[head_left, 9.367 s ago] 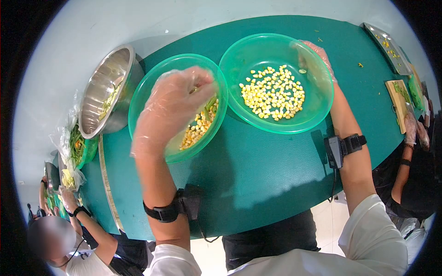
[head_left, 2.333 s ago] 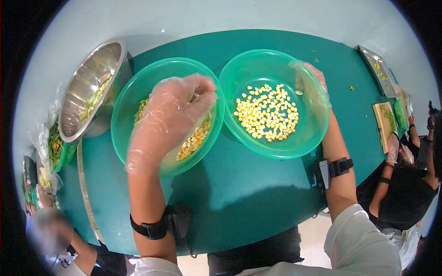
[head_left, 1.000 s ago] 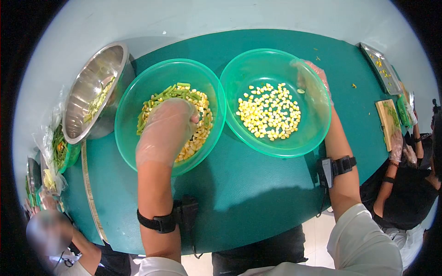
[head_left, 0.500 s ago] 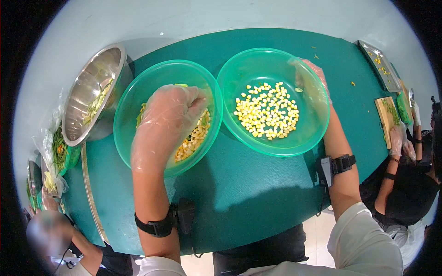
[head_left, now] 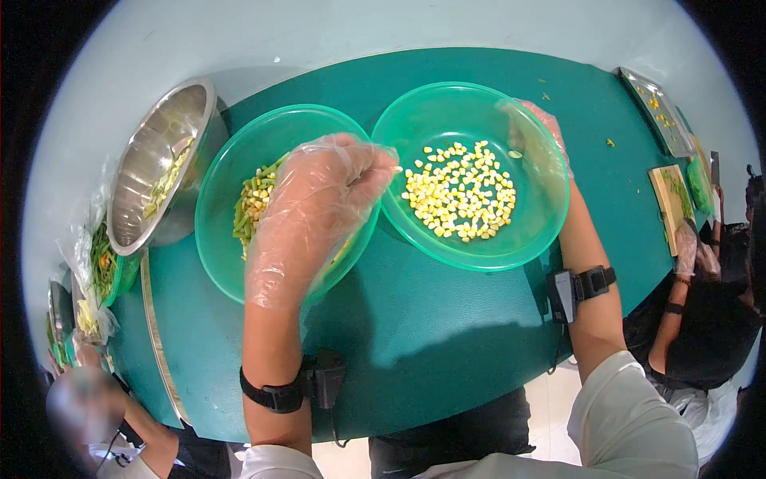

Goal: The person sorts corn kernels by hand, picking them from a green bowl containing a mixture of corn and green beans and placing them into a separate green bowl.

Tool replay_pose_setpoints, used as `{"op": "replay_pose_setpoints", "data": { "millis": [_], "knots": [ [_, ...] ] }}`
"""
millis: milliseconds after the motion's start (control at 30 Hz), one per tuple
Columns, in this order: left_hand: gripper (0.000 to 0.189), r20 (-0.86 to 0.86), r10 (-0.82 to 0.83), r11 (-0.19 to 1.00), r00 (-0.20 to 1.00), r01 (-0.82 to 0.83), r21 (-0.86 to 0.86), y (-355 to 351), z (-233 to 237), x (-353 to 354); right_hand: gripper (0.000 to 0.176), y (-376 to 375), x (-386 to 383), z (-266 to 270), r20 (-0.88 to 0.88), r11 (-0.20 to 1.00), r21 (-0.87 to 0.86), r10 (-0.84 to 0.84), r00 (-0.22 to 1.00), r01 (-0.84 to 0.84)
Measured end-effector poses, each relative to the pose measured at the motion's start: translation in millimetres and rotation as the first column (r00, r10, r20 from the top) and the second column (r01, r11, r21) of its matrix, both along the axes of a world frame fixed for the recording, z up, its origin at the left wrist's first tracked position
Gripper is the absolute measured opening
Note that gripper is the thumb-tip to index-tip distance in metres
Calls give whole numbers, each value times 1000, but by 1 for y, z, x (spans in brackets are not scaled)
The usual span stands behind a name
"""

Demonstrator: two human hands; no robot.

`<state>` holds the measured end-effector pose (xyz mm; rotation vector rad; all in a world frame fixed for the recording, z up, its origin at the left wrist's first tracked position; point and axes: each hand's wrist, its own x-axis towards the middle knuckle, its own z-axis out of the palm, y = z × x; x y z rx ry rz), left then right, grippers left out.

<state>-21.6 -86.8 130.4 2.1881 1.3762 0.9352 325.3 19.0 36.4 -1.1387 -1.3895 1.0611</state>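
Bowls: three total, two round translucent green plastic bowls side by side, left green bowl [head_left: 217, 203] and right green bowl [head_left: 411, 120], plus one deep round stainless-steel bowl [head_left: 144, 156] further left. One rectangular metal tray [head_left: 678, 142] and one rectangular wooden board [head_left: 661, 191], far right. Left green bowl has corn kernels [head_left: 257, 194] with cut green stalk pieces [head_left: 242, 219]; right has loose pale-yellow kernels [head_left: 461, 191], too many to count. Surface is one green table [head_left: 447, 327], curved far edge; pale grey-blue wall [head_left: 335, 32], light tiled floor [head_left: 558, 407], people either side. Two hands, clear-gloved: left hand [head_left: 384, 164] over left green bowl, fingertips pinching one pale kernel [head_left: 397, 169] near right green bowl's rim. Right hand [head_left: 549, 128] against that bowl's right rim; can't tell how closed. Right bowl's kernels sit between the hands.
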Motion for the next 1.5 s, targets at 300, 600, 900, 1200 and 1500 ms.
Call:
{"op": "replay_pose_setpoints", "data": {
  "millis": [300,600,900,1200,1500],
  "knots": [
    [25,-335,-3,983,942,-59,-174,2,1,-31,23,3,3,-4,1,1000,-14,11,1000,-11],
    [23,-524,-25,961,852,-125,-248,-3,-17,-30,23,2,2,-2,5,1000,4,5,1000,-5],
    [19,-450,31,971,893,-133,-197,3,-28,-40,24,3,1,-4,-30,1000,-22,-2,1000,2],
    [26,-352,48,990,935,-92,-109,-1,-11,-40,22,1,2,-4,-27,1000,-2,10,1000,-10],
    [22,-56,1,995,998,-6,-103,-1,15,-15,20,3,1,-4,-69,998,-55,-7,998,3]
  ]
}}
